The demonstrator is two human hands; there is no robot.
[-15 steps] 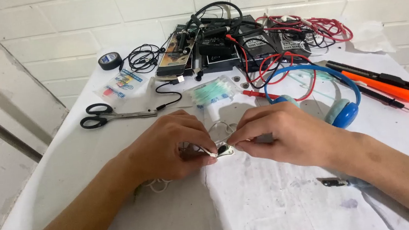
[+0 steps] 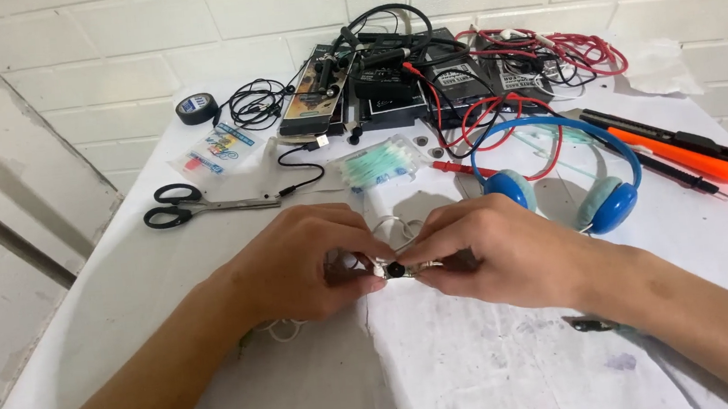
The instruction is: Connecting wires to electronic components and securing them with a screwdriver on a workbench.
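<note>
Both hands meet over the middle of the white table [image 2: 166,277]. My left hand [image 2: 298,260] and my right hand [image 2: 493,250] pinch a small metallic part with a dark round centre [image 2: 394,270] between their fingertips. A thin white cable [image 2: 388,227] loops up behind the part, and more of it shows under my left wrist. Most of the small part is hidden by my fingers.
Blue headphones [image 2: 599,195] lie right of my hands. Black scissors [image 2: 178,209], a bag of cotton swabs [image 2: 375,166], black tape [image 2: 195,108], a small packet [image 2: 216,149], an orange utility knife [image 2: 688,151] and a pile of devices with red and black wires [image 2: 440,73] fill the back. A small component [image 2: 591,325] lies beside my right forearm.
My hands keep the same pinch on the small part; it has shifted only slightly between the fingertips. Nothing else on the table moved.
</note>
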